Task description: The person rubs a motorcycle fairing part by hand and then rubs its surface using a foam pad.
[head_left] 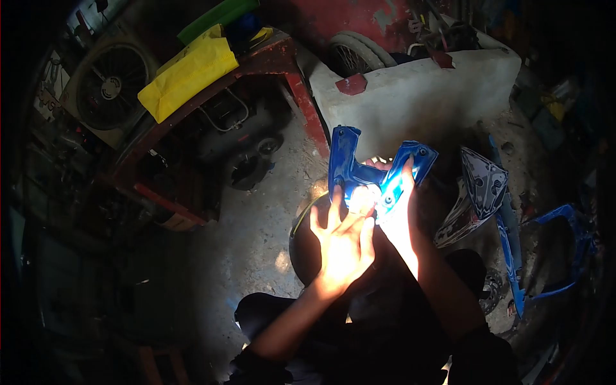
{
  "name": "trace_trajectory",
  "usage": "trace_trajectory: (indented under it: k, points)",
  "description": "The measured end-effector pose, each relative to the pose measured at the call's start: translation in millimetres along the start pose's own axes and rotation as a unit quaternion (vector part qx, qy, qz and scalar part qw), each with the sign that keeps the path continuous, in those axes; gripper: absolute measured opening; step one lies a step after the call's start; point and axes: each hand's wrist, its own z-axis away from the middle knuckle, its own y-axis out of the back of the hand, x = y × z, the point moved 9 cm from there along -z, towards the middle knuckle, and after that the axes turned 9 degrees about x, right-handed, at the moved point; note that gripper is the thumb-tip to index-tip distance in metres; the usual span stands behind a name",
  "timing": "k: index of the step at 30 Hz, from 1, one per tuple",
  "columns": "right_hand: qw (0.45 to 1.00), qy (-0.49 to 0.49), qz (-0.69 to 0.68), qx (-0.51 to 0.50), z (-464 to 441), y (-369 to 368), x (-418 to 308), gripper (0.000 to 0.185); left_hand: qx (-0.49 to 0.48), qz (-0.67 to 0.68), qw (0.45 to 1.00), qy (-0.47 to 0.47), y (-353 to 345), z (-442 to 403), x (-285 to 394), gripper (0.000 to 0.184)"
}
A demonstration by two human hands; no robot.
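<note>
Blue glossy plastic panels (344, 153), shaped like motorcycle body trim with small screw holes, are held up in front of me. Whether the left and right portions are joined I cannot tell, because bright light washes out the middle. My right hand (402, 215) grips the right-hand blue portion (420, 156), thumb or finger lying along its face. My left hand (346, 247) has its fingers spread, with fingertips against the lower edge of the left portion. Below the hands, a dark round object (305, 247) is partly hidden by my arms.
On the right floor lie a patterned fairing piece (482, 183), a long blue strip (510, 263) and a blue frame-like part (564, 218). A red metal bench (305, 109) carries a yellow bag (189, 74). Behind stands a pale low wall (410, 90); a large fan (112, 86) is at left.
</note>
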Motion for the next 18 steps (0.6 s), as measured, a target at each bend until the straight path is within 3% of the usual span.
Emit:
trace_trajectory:
  k: [3,5,7,8,11,13,15,18]
  points:
    - [1.0,-0.009,0.016,-0.01,4,-5,2,0.065,0.015,-0.058,0.985,0.164,5,-25,-55,0.047]
    - [1.0,-0.001,0.02,-0.002,4,-5,3,0.066,0.039,-0.047,0.988,0.141,6,-21,-57,0.046]
    - [1.0,0.01,0.019,0.009,-1,-1,3,0.066,0.005,0.033,0.999,0.041,5,-9,-14,0.046]
    - [1.0,0.017,0.02,0.015,-4,2,2,0.067,0.023,0.009,0.999,-0.035,2,-2,1,0.046]
    - [0.998,0.043,0.042,0.025,-6,9,2,0.068,0.034,-0.082,0.996,0.028,13,-24,-11,0.047]
    - [0.996,0.057,0.064,0.029,-4,5,5,0.068,0.07,-0.036,0.986,0.148,15,-28,-58,0.05]
    - [0.997,0.046,0.059,0.032,-1,1,7,0.069,0.102,0.014,0.986,0.131,14,-23,-61,0.05]
    - [0.999,-0.001,0.025,0.048,-2,2,6,0.069,0.019,-0.054,0.998,0.011,9,-16,-12,0.048]
